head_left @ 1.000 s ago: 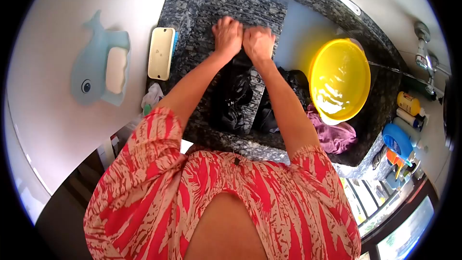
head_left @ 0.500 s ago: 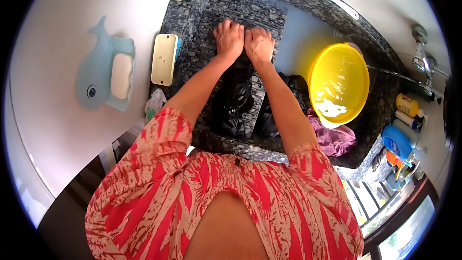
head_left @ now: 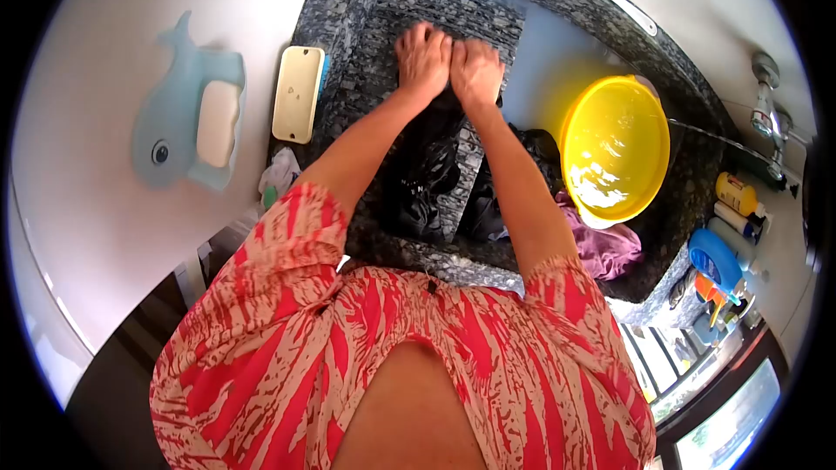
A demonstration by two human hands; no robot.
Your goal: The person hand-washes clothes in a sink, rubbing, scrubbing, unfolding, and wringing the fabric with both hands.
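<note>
Both hands are side by side at the upper part of a ridged stone washboard (head_left: 470,4), over a wet, shiny black cloth (head_left: 427,170). My left hand (head_left: 424,61) is closed, its fingers curled down at the cloth's far end. Right against it, my right hand (head_left: 476,72) is also curled over the same end. The fingertips and the cloth beneath them are mostly hidden. Black cloth spreads from under the hands down to the near edge, and more dark fabric (head_left: 535,152) lies beside my right forearm.
A yellow basin (head_left: 616,148) of water sits right, by a purple cloth (head_left: 607,248). Cloudy water (head_left: 553,48) lies beyond the washboard. On the left are a cream-backed brush (head_left: 298,94) and a whale-shaped holder (head_left: 161,122) with soap (head_left: 216,124). A tap (head_left: 764,104) and bottles (head_left: 716,257) are right.
The view has shifted slightly. Both hands stay together at the cloth's far end, their fingers curled a little differently. The basin and brushes have not visibly moved.
</note>
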